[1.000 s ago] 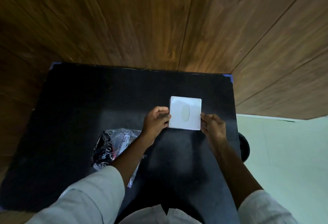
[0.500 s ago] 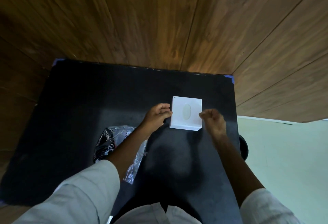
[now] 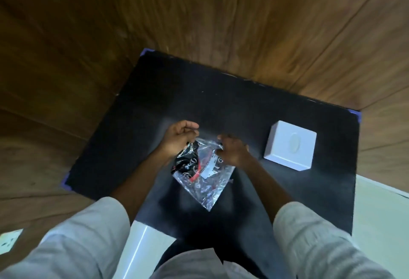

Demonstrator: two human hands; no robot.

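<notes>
A clear plastic bag [image 3: 204, 179] with a black printed item, a red strip and a white label inside hangs over the black table [image 3: 232, 110]. My left hand [image 3: 179, 138] pinches the bag's top left edge. My right hand [image 3: 232, 151] grips its top right edge. A white square box [image 3: 290, 144] with an oval mark on its lid stands alone on the table to the right, apart from both hands.
Wooden panelling [image 3: 199, 13] rises behind and to the left of the table. A pale floor [image 3: 380, 216] lies at the right. A white socket plate [image 3: 8, 241] sits at the lower left.
Both hands let go of the white box and moved left to the plastic bag, which they now hold up. The view has swung left, so the box appears further right.
</notes>
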